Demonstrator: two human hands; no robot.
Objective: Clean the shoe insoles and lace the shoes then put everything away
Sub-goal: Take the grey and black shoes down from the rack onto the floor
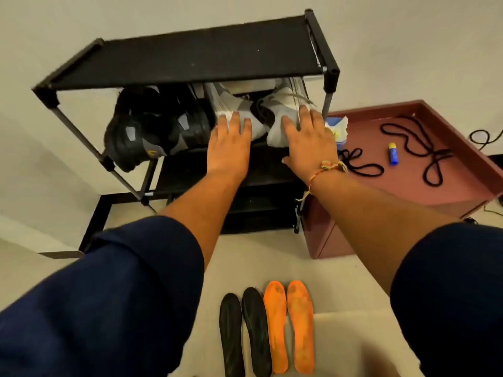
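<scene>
Left of the left hand (229, 144), a pair of black shoes (152, 129) is being kept on the second shelf of the black shoe rack (190, 58); the left hand, fingers straight, is being pressed flat on the left white shoe (239, 110). The right hand (307, 137), likewise flat and ungrasping, is being rested on the right white shoe (280, 118). Below both hands, black insoles (245, 333) and orange insoles (290, 326) are being left on the floor, while right of the right hand black laces (419, 148) are lying on the maroon cabinet (424, 191).
</scene>
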